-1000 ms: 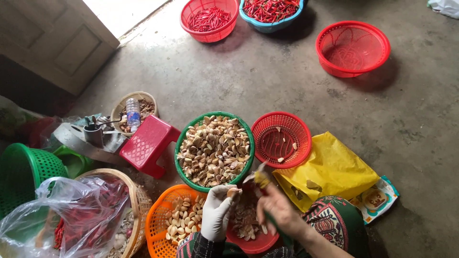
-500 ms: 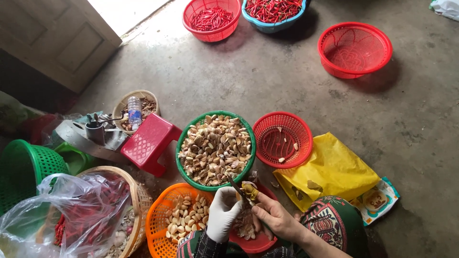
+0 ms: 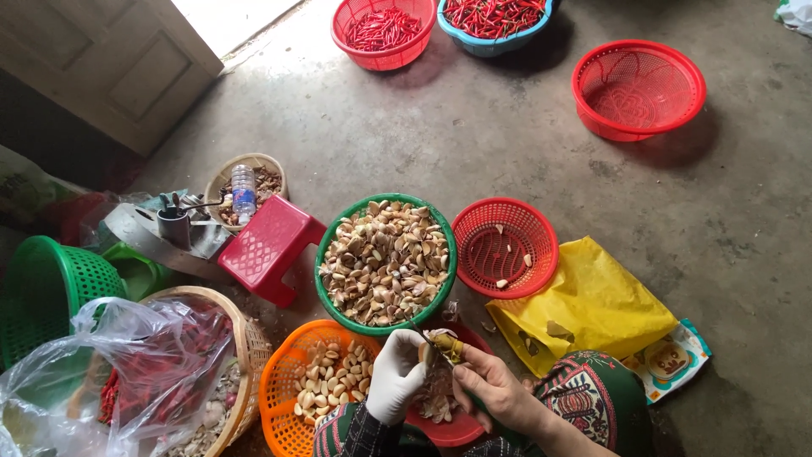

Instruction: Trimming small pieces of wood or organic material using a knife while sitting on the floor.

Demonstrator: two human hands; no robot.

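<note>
My left hand (image 3: 394,377), in a white glove, pinches a garlic clove (image 3: 427,351) over a red bowl (image 3: 452,427) of peels in my lap. My right hand (image 3: 495,385) is bare and grips a small knife (image 3: 440,343) with a yellowish handle, its thin blade pointing up-left against the clove. Just ahead stands a green basket (image 3: 326,254) heaped with garlic cloves (image 3: 385,262). An orange basket (image 3: 279,381) with a few peeled cloves sits to my left.
A small red basket (image 3: 507,250) holds a few cloves, beside a yellow bag (image 3: 592,305). A red stool (image 3: 266,250), wicker baskets, a green basket (image 3: 46,288) and a clear plastic bag lie left. Baskets of red chillies (image 3: 381,30) and an empty red basket (image 3: 639,89) stand farther off.
My right hand has come in from the right with the knife to meet my left hand. Both hands now work on one clove over the red bowl.
</note>
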